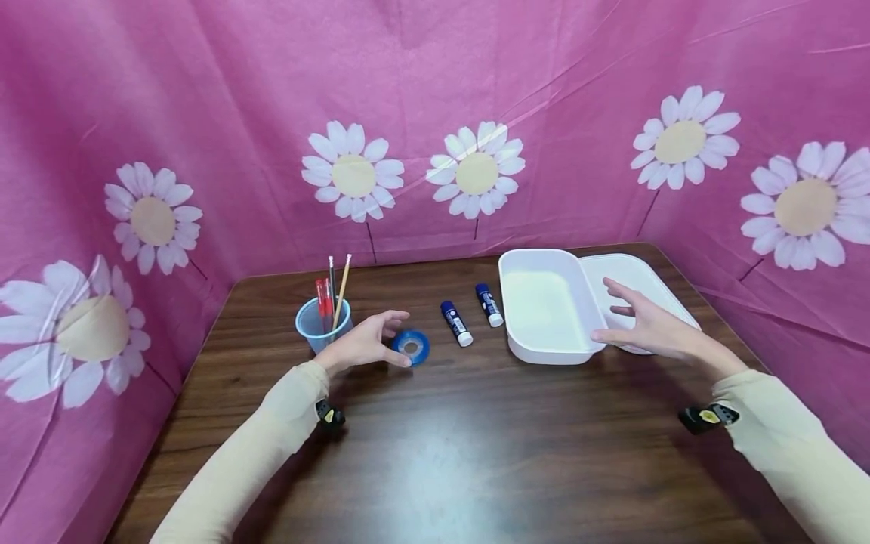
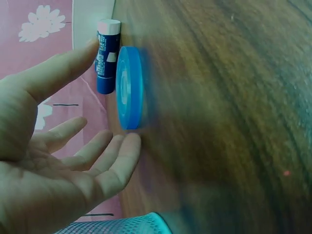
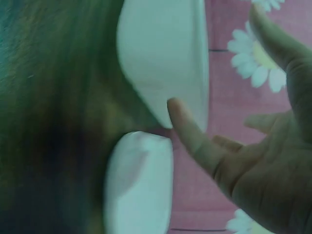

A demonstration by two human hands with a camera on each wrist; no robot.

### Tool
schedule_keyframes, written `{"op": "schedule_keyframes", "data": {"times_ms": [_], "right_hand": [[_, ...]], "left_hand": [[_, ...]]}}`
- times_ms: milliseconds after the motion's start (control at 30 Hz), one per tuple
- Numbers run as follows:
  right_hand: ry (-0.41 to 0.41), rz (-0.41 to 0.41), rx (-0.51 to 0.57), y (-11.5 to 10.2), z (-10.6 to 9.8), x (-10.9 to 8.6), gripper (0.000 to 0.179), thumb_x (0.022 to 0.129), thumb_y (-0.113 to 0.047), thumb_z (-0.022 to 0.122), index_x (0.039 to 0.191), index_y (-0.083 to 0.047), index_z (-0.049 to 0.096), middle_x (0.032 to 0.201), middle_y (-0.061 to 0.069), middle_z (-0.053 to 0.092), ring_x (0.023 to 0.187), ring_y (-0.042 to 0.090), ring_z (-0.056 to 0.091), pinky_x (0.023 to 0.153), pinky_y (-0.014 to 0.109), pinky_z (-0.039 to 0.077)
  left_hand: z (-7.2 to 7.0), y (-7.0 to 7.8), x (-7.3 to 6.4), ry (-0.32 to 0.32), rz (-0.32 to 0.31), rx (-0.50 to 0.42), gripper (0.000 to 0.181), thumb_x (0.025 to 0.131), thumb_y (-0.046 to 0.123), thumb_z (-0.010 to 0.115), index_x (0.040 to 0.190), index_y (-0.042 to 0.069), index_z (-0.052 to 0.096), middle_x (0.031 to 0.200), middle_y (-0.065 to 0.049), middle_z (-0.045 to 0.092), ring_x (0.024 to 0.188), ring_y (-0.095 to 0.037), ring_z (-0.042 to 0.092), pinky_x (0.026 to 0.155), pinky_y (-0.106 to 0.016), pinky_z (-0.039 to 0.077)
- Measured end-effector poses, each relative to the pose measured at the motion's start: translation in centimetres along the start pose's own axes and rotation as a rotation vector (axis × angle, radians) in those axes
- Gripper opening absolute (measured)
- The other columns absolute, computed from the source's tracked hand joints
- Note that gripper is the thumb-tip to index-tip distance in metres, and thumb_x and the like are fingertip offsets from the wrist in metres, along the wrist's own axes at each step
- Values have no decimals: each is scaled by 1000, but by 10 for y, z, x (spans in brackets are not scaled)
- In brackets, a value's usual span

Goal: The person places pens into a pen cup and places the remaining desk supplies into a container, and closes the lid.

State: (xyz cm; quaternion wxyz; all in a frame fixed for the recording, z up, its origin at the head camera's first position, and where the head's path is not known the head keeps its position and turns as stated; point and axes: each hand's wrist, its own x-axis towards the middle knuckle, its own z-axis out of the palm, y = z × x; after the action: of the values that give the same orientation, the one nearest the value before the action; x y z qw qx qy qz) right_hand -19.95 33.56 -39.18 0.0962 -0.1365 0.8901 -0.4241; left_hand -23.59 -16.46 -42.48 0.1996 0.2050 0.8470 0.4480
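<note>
In the head view my left hand (image 1: pixel 362 343) hovers beside a roll of blue tape (image 1: pixel 422 349) that lies flat on the table. Its fingers are spread and loosely bent, with a gap to the tape (image 2: pixel 135 87) in the left wrist view. Over on the right, my right hand (image 1: pixel 651 329) is held in the air with thumb and fingers apart, holding nothing. It is nearest to a white plastic box (image 1: pixel 553 355) and the white lid (image 1: pixel 628 268) beside it. Whether the thumb touches the box rim cannot be told.
Two glue sticks, one (image 1: pixel 456 324) nearer the tape and one (image 1: pixel 488 305) nearer the box, lie between the hands. A blue mesh cup (image 1: pixel 311 325) with pens and pencils stands left of the tape. A pink flowered curtain (image 1: pixel 421 68) surrounds the brown table (image 1: pixel 544 438).
</note>
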Motion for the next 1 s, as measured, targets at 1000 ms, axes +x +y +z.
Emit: {"op": "schedule_keyframes", "data": {"times_ms": [1000], "right_hand": [[-230, 44, 338, 50, 19, 11, 116, 93, -9, 73, 160, -23, -21, 161, 36, 0, 141, 51, 21, 95, 16, 44]], "left_hand": [[10, -1, 23, -17, -110, 169, 72, 77, 12, 90, 140, 1, 57, 134, -17, 58, 116, -26, 54, 106, -45, 43]]}}
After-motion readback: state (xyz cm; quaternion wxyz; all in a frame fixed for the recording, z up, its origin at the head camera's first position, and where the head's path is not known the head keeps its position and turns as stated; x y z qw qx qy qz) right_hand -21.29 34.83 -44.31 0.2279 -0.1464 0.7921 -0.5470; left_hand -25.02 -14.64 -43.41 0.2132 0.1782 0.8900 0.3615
